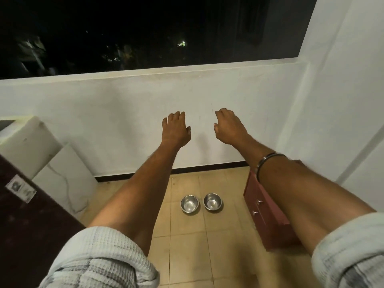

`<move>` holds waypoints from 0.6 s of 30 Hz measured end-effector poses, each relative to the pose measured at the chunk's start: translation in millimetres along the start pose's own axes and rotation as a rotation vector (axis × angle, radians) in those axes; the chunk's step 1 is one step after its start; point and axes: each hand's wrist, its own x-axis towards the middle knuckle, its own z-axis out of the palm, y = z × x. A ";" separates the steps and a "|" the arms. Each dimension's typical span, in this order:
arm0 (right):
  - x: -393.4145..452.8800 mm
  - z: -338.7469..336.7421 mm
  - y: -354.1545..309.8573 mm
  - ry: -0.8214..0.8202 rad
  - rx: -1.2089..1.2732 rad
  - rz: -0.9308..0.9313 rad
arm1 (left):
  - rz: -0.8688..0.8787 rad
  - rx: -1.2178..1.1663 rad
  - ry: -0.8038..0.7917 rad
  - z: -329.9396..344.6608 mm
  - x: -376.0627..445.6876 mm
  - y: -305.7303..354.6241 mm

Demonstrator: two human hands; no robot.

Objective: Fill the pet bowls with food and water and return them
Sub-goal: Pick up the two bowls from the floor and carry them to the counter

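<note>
Two steel bowls sit on the tan tiled floor (187, 256), but the surroundings come first, from the left. A dark brown cabinet (31, 225) with a pale sticker on it crowds the left edge, and beyond it white slabs (62, 175) lean against the low white wall (124, 104). That wall runs across the whole far side, with open night and a few distant lights above its top edge. On the right a dark red drawer box (268, 217) with two small metal knobs stands on the tiles, partly hidden behind the right forearm, which wears a thin metal bangle (264, 161). A white side wall closes off the right.

Between the slabs and the red box lies a bare strip of tile. The person's arms stretch out over it in rolled pale sleeves. The left hand (176, 129) is held palm down, fingers loosely together and gently bent, holding nothing. The right hand (228, 127) matches it, fingers relaxed and drooping, also holding nothing. Both hover well above the floor, apart from each other.

The left bowl (189, 204) and the right bowl (212, 202) stand upright, side by side and just apart, near the red box. Their insides are shiny; whether they hold water or food I cannot tell.
</note>
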 end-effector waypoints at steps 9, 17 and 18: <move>103.8 94.4 23.1 -0.150 0.012 0.094 | -0.013 -0.034 -0.132 84.7 112.6 -46.9; 149.1 213.3 62.9 -0.317 0.101 0.188 | -0.100 -0.061 -0.319 200.7 161.1 -72.4; 153.3 230.5 69.0 -0.341 0.117 0.200 | -0.118 -0.063 -0.348 217.5 165.7 -75.0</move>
